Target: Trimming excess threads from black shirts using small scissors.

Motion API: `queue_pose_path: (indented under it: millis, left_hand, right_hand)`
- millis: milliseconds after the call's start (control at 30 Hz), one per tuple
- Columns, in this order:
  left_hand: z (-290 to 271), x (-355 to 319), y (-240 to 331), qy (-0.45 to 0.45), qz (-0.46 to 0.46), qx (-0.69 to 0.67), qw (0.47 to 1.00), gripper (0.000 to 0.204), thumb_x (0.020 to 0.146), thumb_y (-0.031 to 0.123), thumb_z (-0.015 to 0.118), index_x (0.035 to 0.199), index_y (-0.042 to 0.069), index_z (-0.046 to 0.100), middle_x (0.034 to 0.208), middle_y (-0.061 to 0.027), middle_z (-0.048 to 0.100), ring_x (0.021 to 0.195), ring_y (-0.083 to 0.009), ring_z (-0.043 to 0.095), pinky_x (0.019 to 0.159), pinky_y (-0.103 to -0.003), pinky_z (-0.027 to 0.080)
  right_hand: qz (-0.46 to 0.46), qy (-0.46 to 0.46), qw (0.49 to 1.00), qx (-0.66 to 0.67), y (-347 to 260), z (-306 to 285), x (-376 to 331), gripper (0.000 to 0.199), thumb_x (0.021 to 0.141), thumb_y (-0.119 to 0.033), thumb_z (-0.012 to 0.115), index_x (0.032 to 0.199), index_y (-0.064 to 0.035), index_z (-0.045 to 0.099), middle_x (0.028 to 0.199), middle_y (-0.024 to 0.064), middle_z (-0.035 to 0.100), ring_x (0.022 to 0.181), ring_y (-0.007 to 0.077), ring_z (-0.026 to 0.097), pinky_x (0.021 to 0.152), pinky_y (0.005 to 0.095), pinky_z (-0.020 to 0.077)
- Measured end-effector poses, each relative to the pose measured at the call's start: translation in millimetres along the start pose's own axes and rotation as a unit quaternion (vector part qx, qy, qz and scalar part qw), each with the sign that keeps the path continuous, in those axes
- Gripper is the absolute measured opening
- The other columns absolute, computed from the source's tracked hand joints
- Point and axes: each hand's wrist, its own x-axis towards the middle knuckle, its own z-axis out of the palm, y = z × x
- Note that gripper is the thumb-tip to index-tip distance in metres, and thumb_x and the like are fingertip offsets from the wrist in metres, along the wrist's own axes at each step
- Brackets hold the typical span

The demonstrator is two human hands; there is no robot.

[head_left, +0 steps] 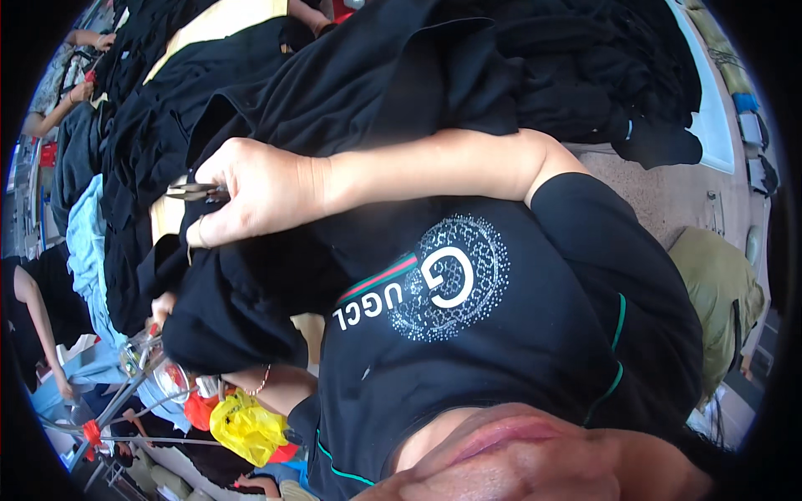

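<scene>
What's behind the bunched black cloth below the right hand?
Past the cloth, part of the bare left forearm, its thin coppery bracelet and a bit of the left hand show. The cloth hides whatever lies between.

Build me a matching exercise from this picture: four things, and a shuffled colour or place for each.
Things
1. Metal snips
2. Larger plastic bag at the lower left
3. Big cloth heap at the top
4. Chain bracelet

Colours and places
A. Black
B. On the left arm
C. In the right hand
D. Yellow

Pairs: 1-C, 2-D, 3-A, 4-B
</scene>
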Motion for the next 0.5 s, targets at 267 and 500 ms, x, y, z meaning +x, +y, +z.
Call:
queue_pose_path:
  millis: [267, 500]
  left_hand:
    - [264.9, 45.4, -45.7, -0.058, -0.154, 0.123, 0.979, 0.018, 0.089, -0.002, 0.061, 0.105, 0.004, 0.061, 0.094, 0.0027, 0.057, 0.082, -0.0079, 0.053, 0.076, -0.021, 0.045]
    - [339.3, 106.7, 55.3, -0.148, -0.054, 0.424, 0.892, 0.012, 0.098, 0.007, 0.063, 0.108, 0.0, 0.066, 0.099, -0.0062, 0.067, 0.08, -0.012, 0.06, 0.069, -0.026, 0.051]
  right_hand:
    - [0.251, -0.093, 0.961, -0.066, 90.2, -33.9, -38.3, 0.043, 0.087, -0.04, 0.073, 0.073, 0.0005, 0.066, 0.049, 0.0038, 0.052, 0.042, 0.0132, 0.053, 0.046, 0.0302, 0.0425]
    - [0.346, -0.048, 0.937, -0.003, 109.2, -88.0, -68.4, 0.053, 0.086, -0.048, 0.075, 0.068, 0.0009, 0.065, 0.058, 0.0057, 0.059, 0.04, 0.0131, 0.054, 0.042, 0.0271, 0.0443]
